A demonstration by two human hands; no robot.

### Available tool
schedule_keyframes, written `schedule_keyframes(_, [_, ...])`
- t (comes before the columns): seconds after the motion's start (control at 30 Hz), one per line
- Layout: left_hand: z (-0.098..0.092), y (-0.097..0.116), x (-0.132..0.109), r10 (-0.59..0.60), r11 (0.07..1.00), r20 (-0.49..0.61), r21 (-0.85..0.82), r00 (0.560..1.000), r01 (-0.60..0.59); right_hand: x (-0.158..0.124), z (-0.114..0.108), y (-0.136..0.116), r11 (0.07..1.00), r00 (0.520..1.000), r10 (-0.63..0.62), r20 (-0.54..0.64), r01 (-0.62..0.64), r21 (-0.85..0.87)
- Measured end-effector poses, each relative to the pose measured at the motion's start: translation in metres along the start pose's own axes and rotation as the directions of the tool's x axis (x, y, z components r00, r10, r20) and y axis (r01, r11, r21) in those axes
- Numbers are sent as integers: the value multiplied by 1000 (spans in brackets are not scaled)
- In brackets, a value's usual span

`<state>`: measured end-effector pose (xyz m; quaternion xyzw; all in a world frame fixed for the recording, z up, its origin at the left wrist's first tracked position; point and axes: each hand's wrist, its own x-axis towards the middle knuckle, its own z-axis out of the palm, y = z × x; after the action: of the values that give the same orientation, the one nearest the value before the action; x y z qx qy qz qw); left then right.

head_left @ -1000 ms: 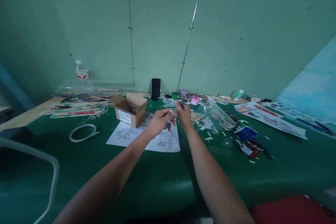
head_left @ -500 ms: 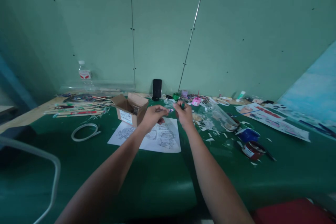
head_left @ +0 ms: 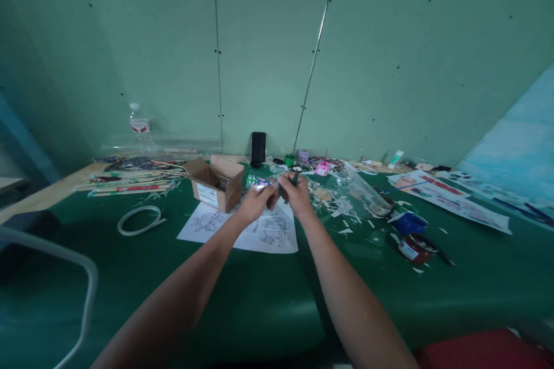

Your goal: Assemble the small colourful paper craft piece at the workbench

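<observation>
My left hand (head_left: 256, 203) pinches a small, shiny, colourful piece (head_left: 257, 182) with green, purple and white on it. Close beside it, my right hand (head_left: 298, 195) is closed round a slim dark-green tool (head_left: 295, 177); its exact kind is too small to make out. The two hands meet at the fingertips, above a white sheet with line drawings (head_left: 242, 241). To the left of my left hand stands an open cardboard box (head_left: 229, 193) with a label on its front.
Left of the box lie a coiled clear tube (head_left: 125, 227) and many painted sticks (head_left: 130, 187). A phone (head_left: 258, 149) leans on the wall. On the right are white scraps (head_left: 345, 231), a blue container (head_left: 409, 223), a dark red jar (head_left: 418, 249) and painted sheets (head_left: 459, 202).
My hands have come together, the right moving left toward the other. The colourful piece has turned and shows more of its surface above my left fingers.
</observation>
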<state>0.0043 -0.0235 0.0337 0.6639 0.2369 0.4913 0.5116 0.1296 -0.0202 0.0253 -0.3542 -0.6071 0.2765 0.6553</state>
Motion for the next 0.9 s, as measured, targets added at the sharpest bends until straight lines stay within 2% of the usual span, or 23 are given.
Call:
schedule_keyframes(0.23, [-2, -7, 3, -70, 994, -61, 82, 996, 75, -2, 0, -6, 1000, 996, 5, 87, -5, -2])
schedule_keyframes(0.33, [0, -4, 5, -74, 997, -135, 14, 988, 76, 1, 1, 0, 998, 999, 16, -34, -19, -60])
schedule_keyframes(0.4, [2, -1, 5, -88, 995, -196, -57, 977, 79, 3, 1, 4, 981, 993, -28, -118, 4, -193])
schedule_keyframes(0.47, [4, 1, 5, -100, 990, -234, -119, 967, 74, 3, 2, 5, 938, 990, -79, -115, 35, -345])
schedule_keyframes(0.53, [5, 2, 4, -105, 986, -248, -153, 963, 68, 1, 4, 5, 889, 995, -88, -51, 55, -454])
schedule_keyframes(0.7, [8, 1, 4, -81, 984, -247, -173, 965, 39, -8, 10, 2, 763, 994, -1, 109, 71, -643])
schedule_keyframes(0.9, [11, 5, 4, -88, 985, -260, -170, 962, 44, -11, 10, 2, 625, 991, -73, 114, 134, -769])
